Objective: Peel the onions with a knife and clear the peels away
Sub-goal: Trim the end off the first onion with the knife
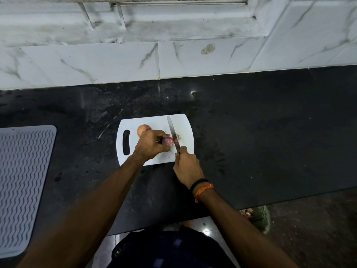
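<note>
My left hand [151, 145] has its grip curled round a small purple-red onion [167, 142], pinning it on the white plastic cutting board [154, 120] with the fingers wrapped over its top and near side. Only the onion's far right end shows past my knuckles. My right hand [186, 165] has its grip wrapped tight round the dark handle of a long steel-bladed kitchen knife [173, 132]; the handle is almost wholly hidden inside my fist. The blade runs away from that grip, up and slightly left across the board, and its edge lies against the exposed right end of the onion held in my left grip.

Just beyond my left knuckles, toward the board's slotted handle end, sits a second onion, pale orange-pink and round [143, 129], partly covered by my hand. A few small bits of peel [178, 136] lie on the board just right of the blade.

The board rests on a black stone bench [251, 122]. Well to the left of my left grip lies a grey ribbed drying mat [23, 182]. On my right wrist are a black band and an orange thread [202, 187].
</note>
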Demonstrator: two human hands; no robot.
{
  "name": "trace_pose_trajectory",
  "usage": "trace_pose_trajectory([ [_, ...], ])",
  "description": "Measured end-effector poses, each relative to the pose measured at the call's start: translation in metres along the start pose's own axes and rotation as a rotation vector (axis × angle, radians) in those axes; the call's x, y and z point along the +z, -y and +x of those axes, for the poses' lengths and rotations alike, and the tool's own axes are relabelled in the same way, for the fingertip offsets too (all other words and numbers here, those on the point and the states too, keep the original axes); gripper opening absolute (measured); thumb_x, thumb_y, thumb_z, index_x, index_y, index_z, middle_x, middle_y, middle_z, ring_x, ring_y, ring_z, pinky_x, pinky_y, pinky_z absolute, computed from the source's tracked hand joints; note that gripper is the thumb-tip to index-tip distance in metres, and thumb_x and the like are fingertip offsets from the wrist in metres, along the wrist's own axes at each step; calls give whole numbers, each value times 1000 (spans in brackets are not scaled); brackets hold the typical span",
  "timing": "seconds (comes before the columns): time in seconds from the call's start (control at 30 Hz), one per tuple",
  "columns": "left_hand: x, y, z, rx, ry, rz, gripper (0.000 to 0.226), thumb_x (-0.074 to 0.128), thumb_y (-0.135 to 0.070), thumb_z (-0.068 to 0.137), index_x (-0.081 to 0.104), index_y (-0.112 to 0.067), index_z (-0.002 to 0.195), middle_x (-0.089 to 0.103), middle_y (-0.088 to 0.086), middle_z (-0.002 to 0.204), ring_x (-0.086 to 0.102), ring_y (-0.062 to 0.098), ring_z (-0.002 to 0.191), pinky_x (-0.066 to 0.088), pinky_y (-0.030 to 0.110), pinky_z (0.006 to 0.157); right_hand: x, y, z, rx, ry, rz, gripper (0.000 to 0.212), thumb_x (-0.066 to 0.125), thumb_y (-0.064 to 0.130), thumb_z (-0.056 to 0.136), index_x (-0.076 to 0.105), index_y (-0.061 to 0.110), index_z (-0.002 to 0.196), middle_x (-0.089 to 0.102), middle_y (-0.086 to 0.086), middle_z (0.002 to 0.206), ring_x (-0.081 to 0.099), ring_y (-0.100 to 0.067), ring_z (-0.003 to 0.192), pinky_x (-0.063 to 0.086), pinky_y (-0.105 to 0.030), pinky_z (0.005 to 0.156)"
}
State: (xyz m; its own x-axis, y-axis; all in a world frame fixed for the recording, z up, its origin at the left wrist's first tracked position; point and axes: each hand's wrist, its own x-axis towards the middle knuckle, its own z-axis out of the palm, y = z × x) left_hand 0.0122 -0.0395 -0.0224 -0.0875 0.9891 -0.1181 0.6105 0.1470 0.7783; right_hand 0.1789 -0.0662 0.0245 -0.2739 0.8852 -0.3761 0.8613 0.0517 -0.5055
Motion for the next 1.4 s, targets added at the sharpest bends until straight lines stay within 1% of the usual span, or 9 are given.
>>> trace_pose_trajectory([
  [0.13,0,0,1,3,33,-4,34,86,-11,76,76,-5,108,76,7,106,71,23,92,59,35,88,3,-6,-12,14,5,1,30,42,24,106,45,8,131,64,-17,113,66,-32,99,56,-42,87],
  [0.27,0,-1,-4,21,5,-15,33,86,-9,75,76,-4,106,76,7,103,69,20,89,55,20,81,-3,5,6,0,7,18,31,45,22,105,46,7,131,65,-18,115,65,-34,102,55,-44,89],
  [0.43,0,0,-6,-20,-2,-49,34,87,-8,74,76,-4,106,75,8,106,71,23,94,59,36,89,-1,-1,-7,10,24,-17,27,45,21,105,46,7,128,65,-18,111,65,-34,99,56,-43,86],
  [0.7,5,-2,-12,-21,-59,-58,29,84,-8,78,76,-2,104,75,10,104,70,28,95,58,37,88,0,10,1,15,40,-13,32,49,18,102,45,7,131,62,-18,118,63,-36,105,53,-43,90],
  [0.93,17,6,-14,27,-154,103,27,82,-17,82,72,-7,104,70,10,105,65,28,94,59,44,87,4,6,-10,-1,-13,-36,24,45,19,103,46,7,124,66,-19,107,65,-38,97,54,-45,80],
  [1.07,8,3,-13,9,-54,49,31,81,-25,80,70,-12,106,71,5,110,66,25,99,58,41,92,2,6,-10,-16,-16,-49,27,46,20,104,46,7,127,67,-18,109,66,-38,98,55,-45,83],
  [1.13,2,0,-12,0,10,4,22,79,-20,84,70,-9,102,73,3,106,68,24,98,57,38,93,2,4,-12,-18,-11,-56,27,45,20,104,46,7,128,66,-19,110,65,-39,100,54,-46,84],
  [1.27,-3,0,-11,-19,11,-37,17,83,-13,81,69,-6,87,73,-1,90,70,18,87,60,41,88,3,3,-17,-32,-11,-73,28,43,22,104,45,8,128,66,-19,111,64,-39,101,54,-48,85],
  [1.4,1,3,-11,-20,-14,-62,28,87,-15,75,71,-11,98,73,3,98,69,23,92,60,41,87,3,3,-21,-25,3,-89,31,43,19,104,43,8,133,65,-19,115,64,-38,103,52,-46,86],
])
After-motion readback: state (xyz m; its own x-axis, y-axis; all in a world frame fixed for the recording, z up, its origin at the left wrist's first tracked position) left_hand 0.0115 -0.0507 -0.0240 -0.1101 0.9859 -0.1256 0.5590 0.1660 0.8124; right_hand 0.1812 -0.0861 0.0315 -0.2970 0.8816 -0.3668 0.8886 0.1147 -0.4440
